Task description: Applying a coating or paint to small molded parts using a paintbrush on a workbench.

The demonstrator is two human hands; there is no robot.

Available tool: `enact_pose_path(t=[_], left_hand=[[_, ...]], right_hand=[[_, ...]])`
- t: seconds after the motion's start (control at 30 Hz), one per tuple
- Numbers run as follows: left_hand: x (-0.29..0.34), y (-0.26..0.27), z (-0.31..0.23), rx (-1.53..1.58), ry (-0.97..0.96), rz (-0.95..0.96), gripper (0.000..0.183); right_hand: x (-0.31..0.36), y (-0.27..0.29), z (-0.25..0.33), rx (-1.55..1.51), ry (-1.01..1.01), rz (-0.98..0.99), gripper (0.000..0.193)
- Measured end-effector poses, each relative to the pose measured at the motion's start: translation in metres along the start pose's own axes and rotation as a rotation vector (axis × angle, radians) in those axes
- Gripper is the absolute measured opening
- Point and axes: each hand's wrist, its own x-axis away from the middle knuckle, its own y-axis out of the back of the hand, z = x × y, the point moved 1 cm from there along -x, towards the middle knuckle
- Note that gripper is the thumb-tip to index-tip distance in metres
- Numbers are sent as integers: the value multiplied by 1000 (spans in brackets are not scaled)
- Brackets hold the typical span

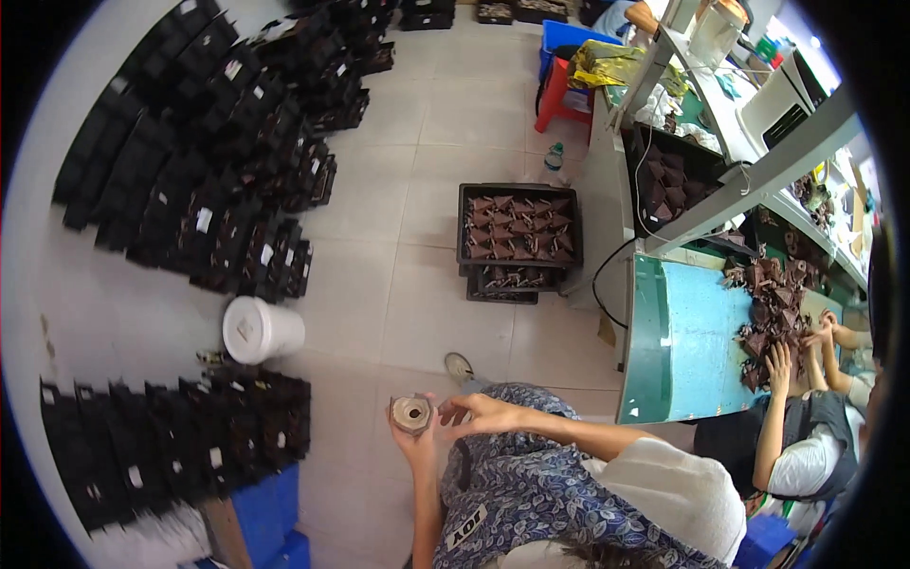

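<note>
My left hand (414, 443) is closed around a small roll-like piece (411, 412), held up in front of my apron. The piece has a pale ring-shaped top, a dark hole in the middle and a brownish, angular outer edge. What exactly it is, I cannot make out. Just to its right is my right hand (482, 415), its fingers curved and apart, with the fingertips near the piece and nothing seen in them. A patterned blue apron (531, 465) covers my front.
Stacked black crates (493, 268) of dark brown pyramid-shaped pieces stand on the tiled floor ahead. Crate stacks (190, 171) line the left side, near a white bucket (263, 330). At right, a co-worker's hands (779, 368) touch brown pieces on a workbench (701, 322). A bottle (554, 158) stands beyond.
</note>
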Motion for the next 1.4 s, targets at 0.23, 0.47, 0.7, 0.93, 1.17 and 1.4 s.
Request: enact_pose_path(t=[0.23,0.47,0.7,0.93,1.17,1.4], left_hand=[[-165,8,-38,-22,54,74,40],[-344,7,-30,-297,-155,139,47],[-549,-87,-81,-494,-296,429,33],[-674,-276,-108,-577,-396,1113,22],[-685,-448,-85,-444,-276,1477,23],[-754,-551,-72,-536,-223,1608,21]], right_hand=[[-106,68,80,396,-3,-100,45],[-229,185,68,490,-110,-504,34],[-238,292,-82,362,-684,-1123,33],[-187,228,-114,-416,-1129,-1594,24],[-277,265,-134,-485,-1318,-1299,21],[-312,612,44,-62,-585,-2014,31]])
